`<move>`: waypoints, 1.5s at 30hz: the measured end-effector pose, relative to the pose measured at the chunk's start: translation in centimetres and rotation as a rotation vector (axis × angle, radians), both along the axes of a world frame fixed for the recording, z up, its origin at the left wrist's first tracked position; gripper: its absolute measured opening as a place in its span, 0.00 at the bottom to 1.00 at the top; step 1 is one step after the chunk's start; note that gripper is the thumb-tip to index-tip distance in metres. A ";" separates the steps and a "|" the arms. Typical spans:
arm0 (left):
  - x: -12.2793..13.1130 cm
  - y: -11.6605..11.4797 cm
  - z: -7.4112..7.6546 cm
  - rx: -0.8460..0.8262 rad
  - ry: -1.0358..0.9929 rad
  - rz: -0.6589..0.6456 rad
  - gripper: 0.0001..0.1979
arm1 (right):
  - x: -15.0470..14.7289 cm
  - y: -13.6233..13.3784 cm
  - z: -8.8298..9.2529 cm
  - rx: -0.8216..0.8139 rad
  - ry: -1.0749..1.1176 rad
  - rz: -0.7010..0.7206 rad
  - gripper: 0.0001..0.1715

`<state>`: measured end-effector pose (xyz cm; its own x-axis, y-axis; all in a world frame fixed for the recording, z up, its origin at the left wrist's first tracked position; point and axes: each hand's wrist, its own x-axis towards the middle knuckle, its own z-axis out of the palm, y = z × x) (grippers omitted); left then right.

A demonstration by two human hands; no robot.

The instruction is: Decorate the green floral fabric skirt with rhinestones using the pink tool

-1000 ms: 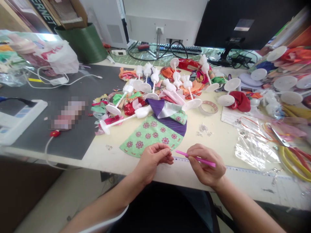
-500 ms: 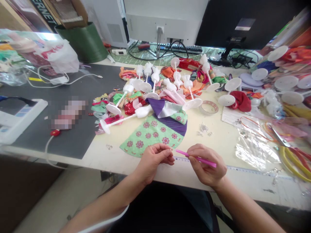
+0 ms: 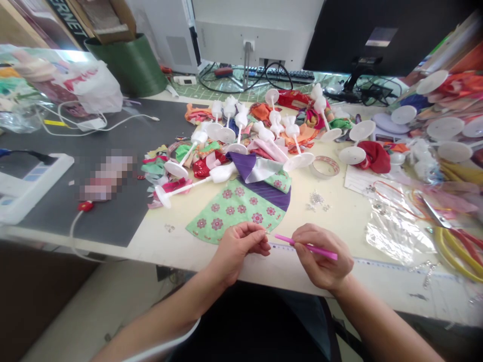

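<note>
My left hand [image 3: 241,249] is closed in a pinch, with a tiny shiny piece at its fingertips, too small to name. A slim pink stick [image 3: 319,251], like a pen, is held by my right hand [image 3: 326,259]; its tip points at the left fingertips, a small gap apart. Just behind the left hand lies a green cloth with flower prints [image 3: 230,206], joined to purple striped fabric [image 3: 269,193]. A white mini mannequin on a stand [image 3: 222,173] rests on its side against the cloth. Beyond my right hand sits a small heap of shiny beads or rhinestones [image 3: 316,198].
Several white mannequins and colourful cloth scraps [image 3: 256,130] crowd the middle back. A tape roll [image 3: 324,167], plastic bag [image 3: 396,231] and scissors [image 3: 433,211] lie to the right. A ruler [image 3: 372,264] runs along the front edge. Monitors [image 3: 256,35] stand behind.
The pink stick and my right hand have shifted very slightly right, widening the gap to my left fingertips a little. My left hand stays nearly still.
</note>
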<state>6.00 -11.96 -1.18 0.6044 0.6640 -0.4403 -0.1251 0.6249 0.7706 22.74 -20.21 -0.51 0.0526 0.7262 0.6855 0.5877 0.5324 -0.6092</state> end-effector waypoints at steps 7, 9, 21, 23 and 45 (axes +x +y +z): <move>0.1 0.0 -0.1 0.013 0.004 -0.006 0.11 | 0.0 0.0 0.0 0.005 -0.013 0.006 0.17; 0.1 -0.1 -0.1 0.025 0.013 -0.019 0.10 | 0.0 0.0 0.0 0.005 -0.012 -0.003 0.17; 0.2 -0.2 -0.1 0.049 0.025 -0.055 0.10 | 0.0 0.0 0.1 0.009 -0.009 -0.015 0.17; 0.2 -0.2 -0.1 0.050 0.028 -0.060 0.10 | 0.0 0.0 0.1 0.018 -0.007 -0.011 0.17; -8.1 2.2 0.2 0.905 0.386 -0.107 0.04 | -0.9 0.6 -0.3 -0.182 0.054 -0.029 0.08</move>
<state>-2.06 -9.77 -0.93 0.6024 0.7977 0.0270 0.2579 -0.2265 0.9392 21.83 -19.58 -0.82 0.1080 0.8357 0.5384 0.5649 0.3940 -0.7250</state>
